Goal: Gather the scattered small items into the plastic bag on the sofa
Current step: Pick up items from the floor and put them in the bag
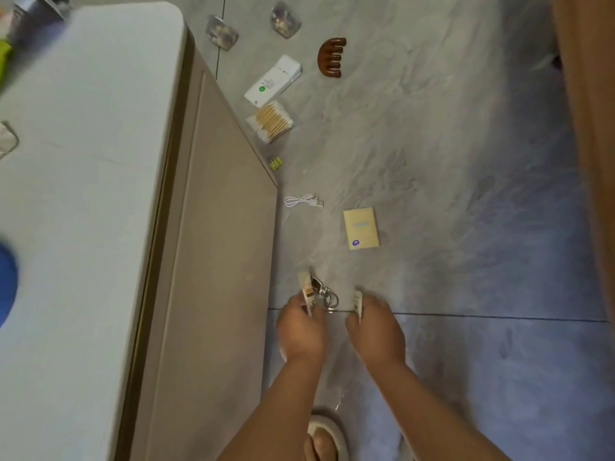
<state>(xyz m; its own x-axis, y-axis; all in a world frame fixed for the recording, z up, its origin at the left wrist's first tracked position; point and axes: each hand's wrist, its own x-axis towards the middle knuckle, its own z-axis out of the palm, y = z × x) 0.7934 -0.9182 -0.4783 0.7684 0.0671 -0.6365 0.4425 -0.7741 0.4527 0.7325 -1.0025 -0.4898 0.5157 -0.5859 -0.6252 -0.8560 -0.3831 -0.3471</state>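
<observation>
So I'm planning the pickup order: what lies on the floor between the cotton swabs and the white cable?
In the head view, only a small green clip lies between the swabs and the cable; otherwise bare floor.

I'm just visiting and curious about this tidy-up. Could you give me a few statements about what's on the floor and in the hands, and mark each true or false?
1. The brown hair claw lies on the floor. True.
2. The white USB cable is held in the left hand. False: it lies on the floor, apart from both hands.
3. The right hand grips a small pale item. True.
4. The cotton swabs sit on top of the yellow booklet. False: they lie apart, the swabs beside the white packet.
5. A keyring lies between the hands. True.
</observation>
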